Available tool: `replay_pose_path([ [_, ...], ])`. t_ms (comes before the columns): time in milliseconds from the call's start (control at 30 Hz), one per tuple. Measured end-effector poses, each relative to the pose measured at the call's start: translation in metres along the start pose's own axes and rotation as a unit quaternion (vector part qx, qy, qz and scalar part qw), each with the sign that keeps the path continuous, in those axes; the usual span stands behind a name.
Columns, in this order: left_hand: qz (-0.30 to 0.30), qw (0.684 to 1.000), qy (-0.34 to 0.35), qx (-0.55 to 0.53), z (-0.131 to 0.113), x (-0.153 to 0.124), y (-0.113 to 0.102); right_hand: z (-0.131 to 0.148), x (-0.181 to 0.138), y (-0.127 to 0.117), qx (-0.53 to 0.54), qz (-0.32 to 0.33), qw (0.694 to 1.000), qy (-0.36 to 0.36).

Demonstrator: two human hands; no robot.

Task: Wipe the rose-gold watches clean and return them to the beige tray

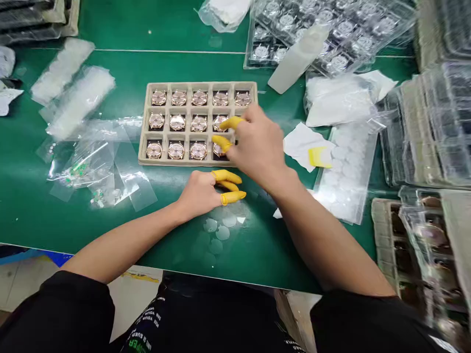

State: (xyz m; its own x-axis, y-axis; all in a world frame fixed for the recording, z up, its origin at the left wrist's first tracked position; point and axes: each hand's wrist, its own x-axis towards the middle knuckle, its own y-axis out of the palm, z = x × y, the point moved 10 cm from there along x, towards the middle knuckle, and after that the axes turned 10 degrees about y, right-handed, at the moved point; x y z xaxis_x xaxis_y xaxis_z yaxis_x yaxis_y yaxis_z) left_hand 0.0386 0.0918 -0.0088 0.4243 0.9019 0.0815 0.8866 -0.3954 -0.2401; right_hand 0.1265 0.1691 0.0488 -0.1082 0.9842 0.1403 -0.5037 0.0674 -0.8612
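Yellow rubber finger cots [231, 176] cover my fingertips. My right hand [257, 147] reaches over the lower right part of a beige tray [184, 162] near the middle of the green desk mat [73, 220]. The tray has three rows of five compartments, each holding a rose-gold watch case [198, 123]. Two of my right fingers are spread apart: one touches the fourth case in the bottom row [219, 151], and the other sits just above it, beside the fourth case in the middle row. I cannot tell whether that case is gripped. My left hand [200, 193] rests just below the tray, fingers loosely curled around nothing. Clear plastic bags [84, 166] lie left of the tray, and clear film discs [217, 233] lie near the desk's front edge. Clear trays of watch dials [312, 34] fill the far right corner, and white paper [303, 147] lies right of my right hand.
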Motion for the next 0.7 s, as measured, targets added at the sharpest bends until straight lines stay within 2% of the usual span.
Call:
replay_pose_path([
  [100, 0.007, 0.999, 0.022, 0.025, -0.006, 0.000, -0.002, 0.020, 0.002, 0.031, -0.029, 0.057, 0.998, 0.000],
  [167, 0.008, 0.999, 0.029, 0.040, -0.008, 0.000, -0.003, 0.027, 0.004, 0.043, -0.023, 0.078, 0.997, 0.000],
  [300, 0.010, 0.997, 0.042, 0.060, -0.012, 0.001, -0.005, 0.030, 0.005, 0.047, 0.076, 0.100, 0.992, -0.010],
  [400, 0.020, 0.996, 0.051, 0.066, -0.013, 0.002, -0.005, 0.010, 0.003, 0.034, 0.213, 0.078, 0.973, 0.047],
  [500, 0.006, 0.999, 0.023, 0.032, -0.004, 0.002, -0.007, -0.023, -0.015, 0.011, 0.391, 0.054, 0.910, 0.127],
  [600, -0.031, 0.999, 0.003, -0.019, 0.005, 0.002, -0.011, -0.041, -0.051, 0.009, 0.512, 0.129, 0.829, 0.186],
  [700, -0.026, 0.999, 0.023, -0.042, 0.004, 0.003, -0.010, -0.053, -0.086, 0.020, 0.542, 0.189, 0.778, 0.257],
])
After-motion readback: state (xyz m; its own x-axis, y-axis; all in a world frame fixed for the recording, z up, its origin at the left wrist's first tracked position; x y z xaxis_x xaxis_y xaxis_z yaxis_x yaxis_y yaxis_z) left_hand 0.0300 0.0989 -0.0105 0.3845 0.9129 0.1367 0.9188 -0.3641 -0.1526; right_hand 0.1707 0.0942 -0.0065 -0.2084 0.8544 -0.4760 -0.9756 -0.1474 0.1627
